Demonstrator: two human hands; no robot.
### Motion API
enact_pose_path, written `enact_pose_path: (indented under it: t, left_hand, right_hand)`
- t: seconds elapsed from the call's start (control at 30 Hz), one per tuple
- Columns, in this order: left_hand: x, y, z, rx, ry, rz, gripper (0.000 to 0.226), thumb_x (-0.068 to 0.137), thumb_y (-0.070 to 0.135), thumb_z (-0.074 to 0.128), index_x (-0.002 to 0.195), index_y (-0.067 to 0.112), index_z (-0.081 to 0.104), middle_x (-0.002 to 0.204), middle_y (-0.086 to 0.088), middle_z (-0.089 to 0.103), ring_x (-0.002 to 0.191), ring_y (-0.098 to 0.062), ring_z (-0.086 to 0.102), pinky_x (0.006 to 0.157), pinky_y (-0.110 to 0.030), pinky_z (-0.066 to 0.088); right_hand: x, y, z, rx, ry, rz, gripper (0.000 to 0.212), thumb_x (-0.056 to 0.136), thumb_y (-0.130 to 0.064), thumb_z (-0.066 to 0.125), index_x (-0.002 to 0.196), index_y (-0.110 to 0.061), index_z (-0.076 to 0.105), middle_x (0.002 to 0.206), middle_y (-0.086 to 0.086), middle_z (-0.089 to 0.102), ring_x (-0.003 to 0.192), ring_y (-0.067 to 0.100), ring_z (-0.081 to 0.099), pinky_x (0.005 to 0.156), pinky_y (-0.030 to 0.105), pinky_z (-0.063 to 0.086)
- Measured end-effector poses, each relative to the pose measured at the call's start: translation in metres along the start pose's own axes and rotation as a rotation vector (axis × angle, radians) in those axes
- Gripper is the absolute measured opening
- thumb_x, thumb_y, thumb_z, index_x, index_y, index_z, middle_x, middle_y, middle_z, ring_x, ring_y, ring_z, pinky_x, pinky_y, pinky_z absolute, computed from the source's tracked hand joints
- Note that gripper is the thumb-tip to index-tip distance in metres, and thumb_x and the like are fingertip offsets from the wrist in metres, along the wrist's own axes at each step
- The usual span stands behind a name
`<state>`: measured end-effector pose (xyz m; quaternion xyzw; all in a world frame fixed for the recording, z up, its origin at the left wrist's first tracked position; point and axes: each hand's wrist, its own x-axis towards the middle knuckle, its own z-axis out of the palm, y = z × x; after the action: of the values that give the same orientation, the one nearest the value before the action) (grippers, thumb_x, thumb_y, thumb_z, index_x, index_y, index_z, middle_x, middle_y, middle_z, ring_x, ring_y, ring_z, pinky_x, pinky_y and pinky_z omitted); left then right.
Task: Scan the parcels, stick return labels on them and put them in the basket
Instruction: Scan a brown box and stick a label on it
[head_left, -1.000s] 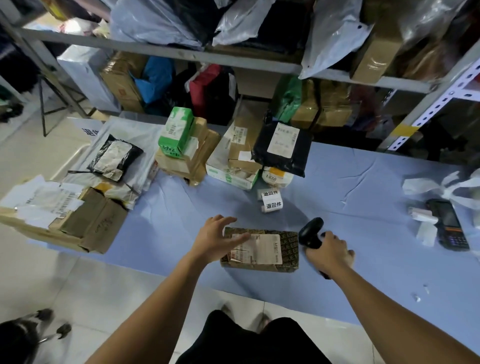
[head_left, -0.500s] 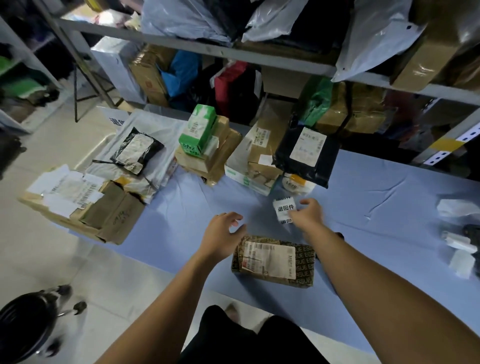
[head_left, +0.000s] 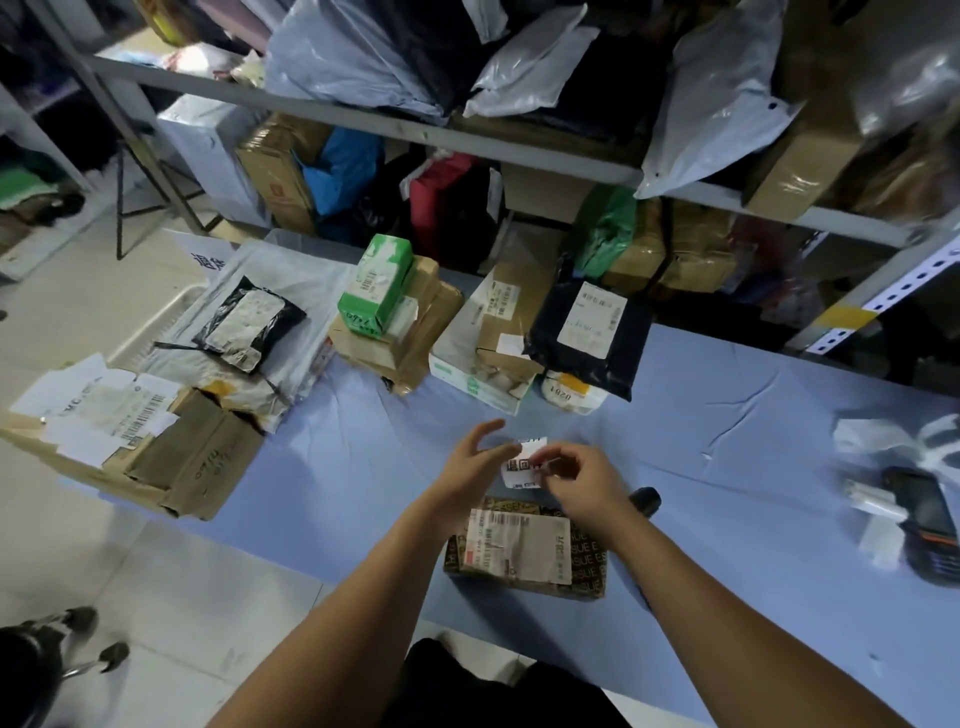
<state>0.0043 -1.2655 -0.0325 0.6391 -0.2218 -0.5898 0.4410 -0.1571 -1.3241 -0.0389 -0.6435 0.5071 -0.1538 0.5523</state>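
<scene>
Blue table (head_left: 727, 467) under packed shelves (head_left: 519, 150): right hand (head_left: 584, 486) pinches labels (head_left: 523, 466) just beyond parcel (head_left: 524, 551); left hand (head_left: 467, 467) hangs loose beside them. Best peel one cleanly, press flat, sparing barcode (head_left: 500, 521).

Can't read the print on the label strip (head_left: 523, 467), way too smeared. Can't see its right edge either, tucked behind the fingers (head_left: 558, 462) of the right hand (head_left: 584, 486). No telling whether the left hand (head_left: 470, 467) actually touches it or just hangs beside it. Only getting the black tip of the scanner (head_left: 645, 501) past the right wrist. Losing the top right corner of the parcel (head_left: 519, 545) under that same wrist, tiny shipping text too. Can't get much off the handheld terminal (head_left: 927, 525) either: blurry, partly under white paper scraps.
</scene>
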Motion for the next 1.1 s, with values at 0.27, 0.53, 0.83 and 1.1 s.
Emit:
enact_pose_path:
  t: [0.27,0.53,0.83,1.1]
  left_hand:
    - [0.008,0.019,-0.007,-0.182,-0.055,0.181,0.054,0.084,-0.014,0.056,0.125,0.02,0.061,0.103,-0.006,0.071,0.079,-0.009,0.07,0.058,-0.016,0.051]
    - [-0.003,0.033,-0.008,-0.064,-0.115,0.299,0.057,0.086,-0.02,0.055,0.132,0.013,0.057,0.117,-0.019,0.068,0.11,-0.031,0.066,0.091,-0.043,0.056]
    - [-0.017,0.036,-0.009,0.144,-0.196,0.432,0.07,0.081,-0.008,0.072,0.137,0.031,0.052,0.12,0.002,0.066,0.107,-0.02,0.066,0.081,-0.034,0.059]
    - [-0.028,0.048,-0.011,0.152,-0.007,0.5,0.049,0.085,0.002,0.071,0.127,0.025,0.063,0.119,0.006,0.066,0.096,-0.005,0.061,0.071,-0.021,0.051]
  right_hand:
    - [-0.006,0.003,0.0,-0.104,-0.08,0.019,0.021,0.089,-0.009,0.072,0.082,-0.028,0.068,0.096,-0.009,0.072,0.094,0.009,0.067,0.075,0.018,0.052]
    - [-0.012,-0.005,-0.004,-0.112,-0.009,0.023,0.029,0.082,-0.031,0.077,0.095,-0.03,0.051,0.102,-0.006,0.065,0.092,0.01,0.063,0.07,0.021,0.051]
    - [-0.012,-0.042,-0.005,0.234,0.097,-0.111,0.015,0.092,-0.021,0.069,0.108,-0.021,0.072,0.104,-0.007,0.075,0.099,0.007,0.069,0.086,0.028,0.058]
    - [-0.018,-0.038,-0.011,0.07,0.015,-0.042,0.015,0.094,-0.02,0.068,0.109,-0.023,0.07,0.097,-0.006,0.075,0.089,0.01,0.072,0.086,0.041,0.059]
